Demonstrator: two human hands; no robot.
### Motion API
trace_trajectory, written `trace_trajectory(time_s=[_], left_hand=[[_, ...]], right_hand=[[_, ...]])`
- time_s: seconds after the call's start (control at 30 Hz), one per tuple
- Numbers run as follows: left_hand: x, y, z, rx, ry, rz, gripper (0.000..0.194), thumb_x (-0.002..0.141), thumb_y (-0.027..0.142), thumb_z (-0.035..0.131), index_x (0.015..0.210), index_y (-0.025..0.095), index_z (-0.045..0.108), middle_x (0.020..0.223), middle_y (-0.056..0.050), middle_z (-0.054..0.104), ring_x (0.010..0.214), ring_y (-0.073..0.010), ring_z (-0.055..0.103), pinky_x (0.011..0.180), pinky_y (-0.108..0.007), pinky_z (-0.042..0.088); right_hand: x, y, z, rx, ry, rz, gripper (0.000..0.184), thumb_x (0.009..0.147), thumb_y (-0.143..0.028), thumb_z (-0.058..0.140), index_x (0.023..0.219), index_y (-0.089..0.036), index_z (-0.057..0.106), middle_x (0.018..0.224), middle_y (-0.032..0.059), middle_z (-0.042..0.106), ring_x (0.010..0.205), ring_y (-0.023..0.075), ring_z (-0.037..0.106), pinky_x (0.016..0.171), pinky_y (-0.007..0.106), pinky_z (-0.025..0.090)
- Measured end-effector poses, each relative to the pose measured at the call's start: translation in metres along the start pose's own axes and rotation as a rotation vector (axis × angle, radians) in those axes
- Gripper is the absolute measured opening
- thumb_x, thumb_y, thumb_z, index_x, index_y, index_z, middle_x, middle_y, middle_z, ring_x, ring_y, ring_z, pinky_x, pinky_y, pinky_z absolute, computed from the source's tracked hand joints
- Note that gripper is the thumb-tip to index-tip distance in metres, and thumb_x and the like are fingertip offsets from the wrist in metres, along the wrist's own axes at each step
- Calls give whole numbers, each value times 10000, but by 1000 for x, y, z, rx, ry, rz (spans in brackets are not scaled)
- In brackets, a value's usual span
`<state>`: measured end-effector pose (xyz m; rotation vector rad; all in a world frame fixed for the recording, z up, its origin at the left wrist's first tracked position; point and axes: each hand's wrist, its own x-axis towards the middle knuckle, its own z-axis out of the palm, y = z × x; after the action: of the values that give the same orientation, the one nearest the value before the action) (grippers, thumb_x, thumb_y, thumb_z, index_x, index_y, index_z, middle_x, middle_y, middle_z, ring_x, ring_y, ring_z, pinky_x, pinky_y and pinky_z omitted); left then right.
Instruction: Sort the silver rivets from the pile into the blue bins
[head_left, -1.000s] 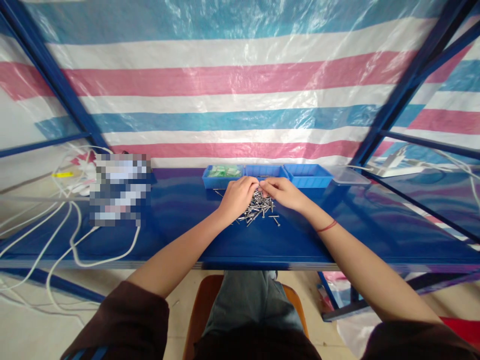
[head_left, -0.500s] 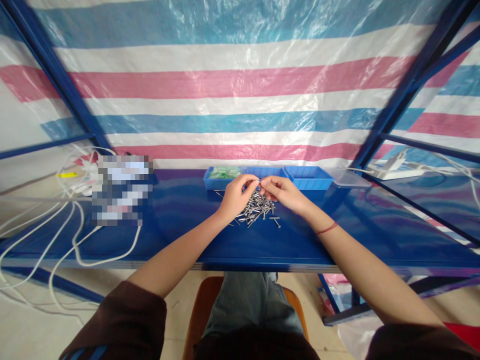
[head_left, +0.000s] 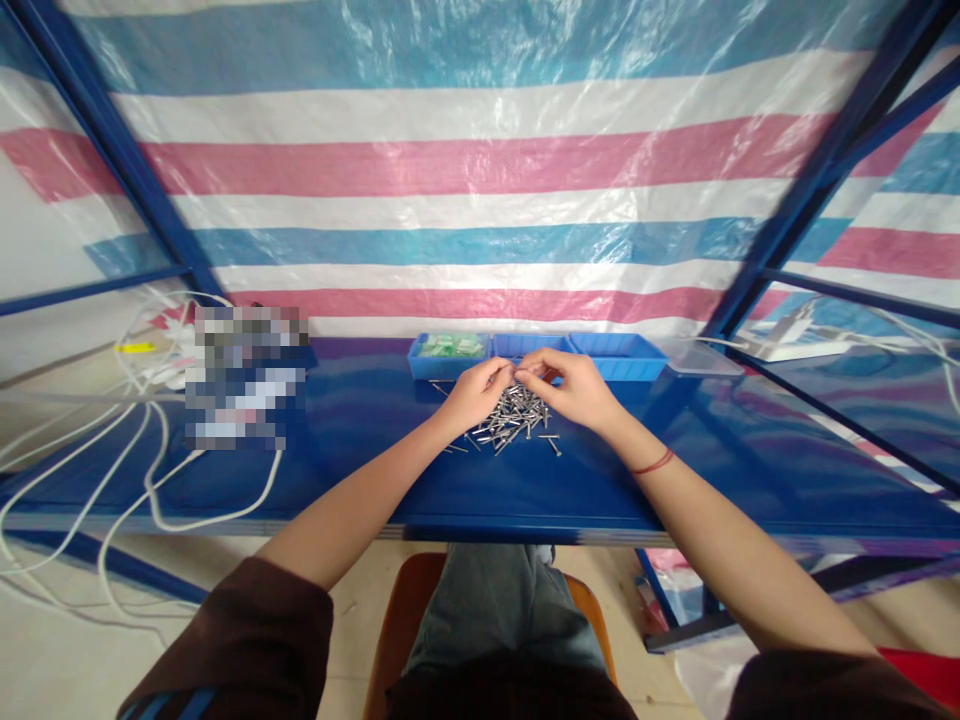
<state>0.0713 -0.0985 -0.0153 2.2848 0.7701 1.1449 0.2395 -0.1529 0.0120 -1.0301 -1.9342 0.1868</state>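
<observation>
A heap of small metal screws (head_left: 514, 418) lies on the blue table (head_left: 360, 470) just in front of a row of blue bins. My left hand (head_left: 474, 393) hovers over the heap's left side, fingers pinched together. My right hand (head_left: 571, 387) is over the heap's right side, also pinched, and the fingertips of both hands meet above the heap near the middle bin (head_left: 525, 344). Whatever they pinch is too small to make out. The left bin (head_left: 448, 354) holds green and white small parts. The right bin (head_left: 616, 353) looks empty.
A clear plastic tray (head_left: 697, 356) sits right of the bins. A blurred-out object (head_left: 244, 375) and white cables (head_left: 142, 470) occupy the table's left. A striped tarp hangs behind, framed by blue metal posts (head_left: 795, 200). My knees and an orange seat (head_left: 409, 610) are below the table edge.
Both hands have lifted off the screw heap and drawn together toward the far side, fingertips now meeting above it. The heap and the bins are unmoved.
</observation>
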Motion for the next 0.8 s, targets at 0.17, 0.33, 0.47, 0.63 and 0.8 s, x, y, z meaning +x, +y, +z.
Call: trace_trajectory(time_s=[0.17, 0.33, 0.47, 0.63, 0.8], left_hand=[[-1, -1, 0, 106, 48, 42, 265, 923, 285, 431, 1114, 161, 567, 979, -71, 666, 870, -165, 620, 786, -288, 481], [-4, 4, -6, 325, -193, 187, 201, 900, 221, 448, 939, 195, 643, 923, -34, 684, 865, -161, 613, 803, -286, 441], [-10, 16, -6, 456, -354, 243, 184, 863, 283, 521, 764, 195, 648, 762, -5, 675, 791, -159, 614, 754, -284, 400], [-17, 27, 0, 525, -388, 274, 238, 796, 387, 618, 673, 184, 632, 691, -12, 641, 722, -175, 601, 705, -299, 374], [-18, 25, 1, 529, -364, 273, 151, 819, 208, 550, 687, 175, 618, 722, -24, 620, 752, -166, 590, 705, -288, 391]], right_hand=[[13, 17, -3, -160, 219, -16, 201, 863, -354, 545, 865, -179, 644, 796, 48, 691, 702, 159, 628, 638, 274, 492], [20, 56, -5, -485, 200, -16, 214, 881, -279, 498, 1015, -165, 620, 936, 122, 695, 869, 256, 634, 801, 391, 484], [15, 62, -6, -625, 106, 3, 371, 876, -303, 491, 1200, -128, 534, 1046, 177, 665, 992, 318, 583, 871, 461, 446], [12, 37, -1, -515, 141, 7, 384, 879, -298, 454, 1235, -160, 493, 1029, 133, 663, 988, 298, 566, 875, 436, 434], [10, 21, 0, -449, 87, 7, 299, 838, -243, 477, 1115, -174, 563, 957, 98, 679, 931, 276, 577, 864, 409, 431]])
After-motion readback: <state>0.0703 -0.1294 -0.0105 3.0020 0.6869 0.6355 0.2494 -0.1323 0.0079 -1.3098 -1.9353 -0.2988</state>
